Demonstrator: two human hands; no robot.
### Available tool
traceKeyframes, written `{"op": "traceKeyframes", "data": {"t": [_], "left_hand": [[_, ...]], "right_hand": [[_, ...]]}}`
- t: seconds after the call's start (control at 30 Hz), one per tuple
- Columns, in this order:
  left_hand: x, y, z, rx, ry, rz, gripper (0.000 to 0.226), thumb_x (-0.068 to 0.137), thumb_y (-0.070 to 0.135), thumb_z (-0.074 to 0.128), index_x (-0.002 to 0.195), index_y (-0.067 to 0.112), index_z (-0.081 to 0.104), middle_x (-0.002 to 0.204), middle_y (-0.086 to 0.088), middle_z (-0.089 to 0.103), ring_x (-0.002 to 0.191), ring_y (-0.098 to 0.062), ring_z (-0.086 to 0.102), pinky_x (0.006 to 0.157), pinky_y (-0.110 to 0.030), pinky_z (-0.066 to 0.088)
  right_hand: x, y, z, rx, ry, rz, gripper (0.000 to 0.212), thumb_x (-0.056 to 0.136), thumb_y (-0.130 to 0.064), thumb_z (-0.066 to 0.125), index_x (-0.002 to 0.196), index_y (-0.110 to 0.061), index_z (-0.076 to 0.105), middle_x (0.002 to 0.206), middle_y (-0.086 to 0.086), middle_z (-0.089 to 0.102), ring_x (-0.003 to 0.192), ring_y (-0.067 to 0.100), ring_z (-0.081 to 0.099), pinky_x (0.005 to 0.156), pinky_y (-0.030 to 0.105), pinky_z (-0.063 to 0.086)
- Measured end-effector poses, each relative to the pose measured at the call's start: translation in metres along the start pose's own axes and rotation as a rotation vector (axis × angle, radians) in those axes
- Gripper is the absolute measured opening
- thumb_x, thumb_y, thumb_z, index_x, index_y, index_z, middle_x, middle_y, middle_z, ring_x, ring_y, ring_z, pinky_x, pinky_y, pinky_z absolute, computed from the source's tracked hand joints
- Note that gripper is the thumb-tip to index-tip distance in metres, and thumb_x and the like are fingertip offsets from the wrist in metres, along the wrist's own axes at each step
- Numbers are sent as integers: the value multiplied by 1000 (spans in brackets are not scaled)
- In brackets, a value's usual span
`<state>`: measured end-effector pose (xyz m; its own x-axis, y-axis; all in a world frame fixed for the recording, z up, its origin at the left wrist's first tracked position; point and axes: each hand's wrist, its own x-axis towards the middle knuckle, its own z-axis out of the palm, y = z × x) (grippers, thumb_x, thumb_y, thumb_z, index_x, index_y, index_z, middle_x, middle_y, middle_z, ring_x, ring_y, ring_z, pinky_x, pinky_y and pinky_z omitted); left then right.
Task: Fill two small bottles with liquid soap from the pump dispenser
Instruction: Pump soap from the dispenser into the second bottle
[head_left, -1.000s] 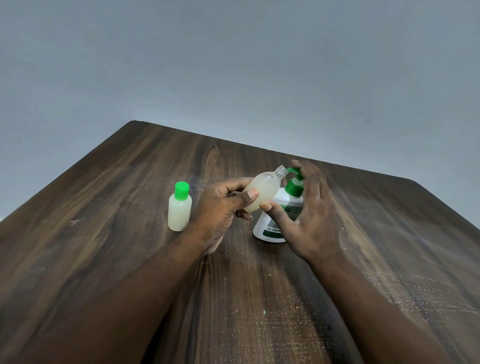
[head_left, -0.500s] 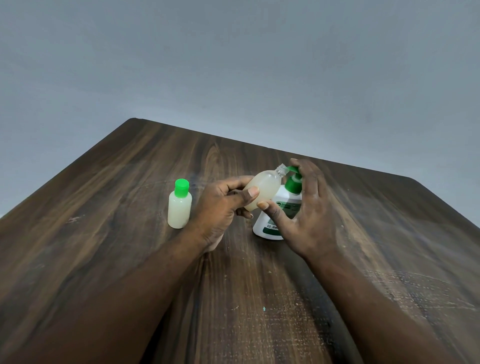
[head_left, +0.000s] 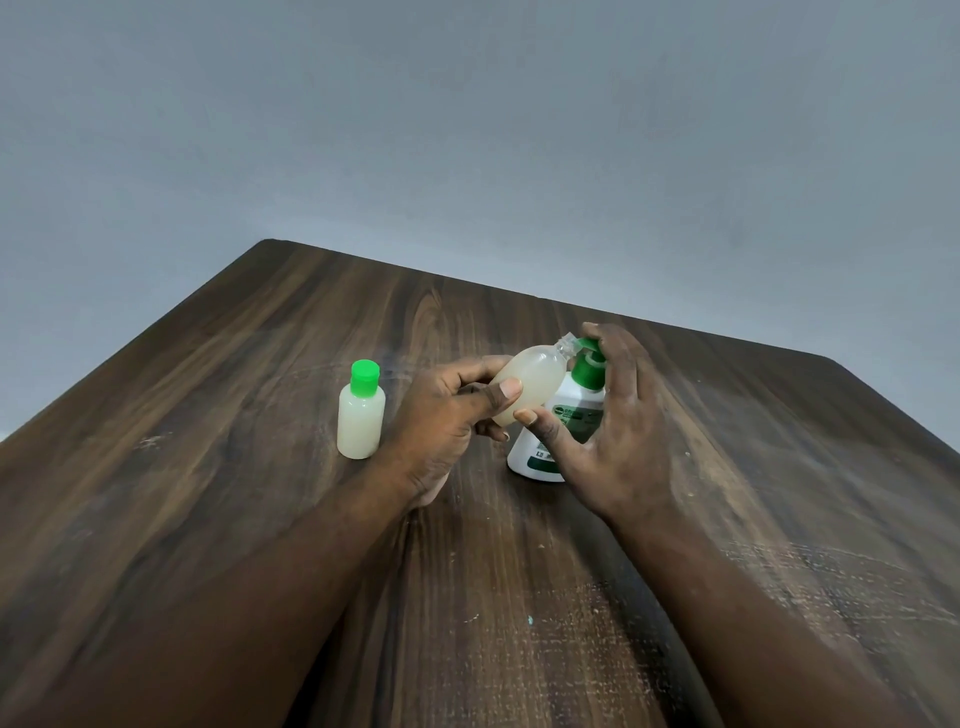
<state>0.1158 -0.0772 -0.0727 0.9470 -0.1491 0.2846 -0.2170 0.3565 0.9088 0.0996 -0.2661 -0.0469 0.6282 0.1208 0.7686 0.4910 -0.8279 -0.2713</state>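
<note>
My left hand (head_left: 447, 415) grips a small uncapped bottle (head_left: 530, 382) of pale soap, tilted so its open neck points up and right at the green nozzle of the pump dispenser (head_left: 566, 415). The dispenser is white with a green pump head and stands on the table. My right hand (head_left: 613, 431) wraps over it, fingers lying on top of the pump head and thumb across the label. A second small bottle (head_left: 361, 415), filled with pale soap and closed with a green cap, stands upright to the left of my left hand.
Everything rests on a dark wooden table (head_left: 260, 467) whose far edge runs close behind the dispenser. A plain grey wall rises behind it. No loose cap shows.
The view has shifted slightly. Both hands, the tilted bottle and the dispenser keep nearly the same pose, and my right fingers stay on the pump head.
</note>
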Motion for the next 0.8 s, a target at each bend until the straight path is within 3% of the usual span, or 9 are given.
{"op": "traceKeyframes", "data": {"t": [0.1, 0.27, 0.6, 0.8], "left_hand": [[0, 0, 0, -32, -1, 2, 40, 89, 30, 73, 124, 11, 74, 112, -16, 76, 90, -17, 66, 62, -25, 53], [0, 1, -1, -25, 14, 8, 40, 90, 29, 74, 126, 10, 73, 116, -14, 75, 96, -22, 66, 63, -26, 53], [0, -2, 0, -11, -1, -4, 33, 95, 23, 72, 126, 11, 73, 111, -14, 76, 88, -14, 67, 62, -24, 52], [2, -1, 0, -19, 16, 0, 43, 87, 32, 73, 124, 11, 74, 111, -15, 76, 90, -18, 66, 62, -25, 52]], "right_hand": [[2, -1, -3, 17, -9, -3, 96, 85, -83, 59, 150, -13, 47, 149, 2, 51, 132, 11, 49, 105, 34, 48], [7, -2, -8, 29, -37, -13, 98, 85, -85, 57, 152, -15, 44, 150, 0, 48, 130, 17, 54, 100, 45, 54], [0, -1, 1, -2, 8, -14, 96, 86, -82, 58, 148, -10, 49, 146, 5, 54, 131, 16, 52, 104, 31, 47], [6, -3, -8, 24, -20, -22, 95, 85, -82, 59, 151, -14, 46, 147, 0, 50, 130, 17, 54, 101, 43, 54]]}}
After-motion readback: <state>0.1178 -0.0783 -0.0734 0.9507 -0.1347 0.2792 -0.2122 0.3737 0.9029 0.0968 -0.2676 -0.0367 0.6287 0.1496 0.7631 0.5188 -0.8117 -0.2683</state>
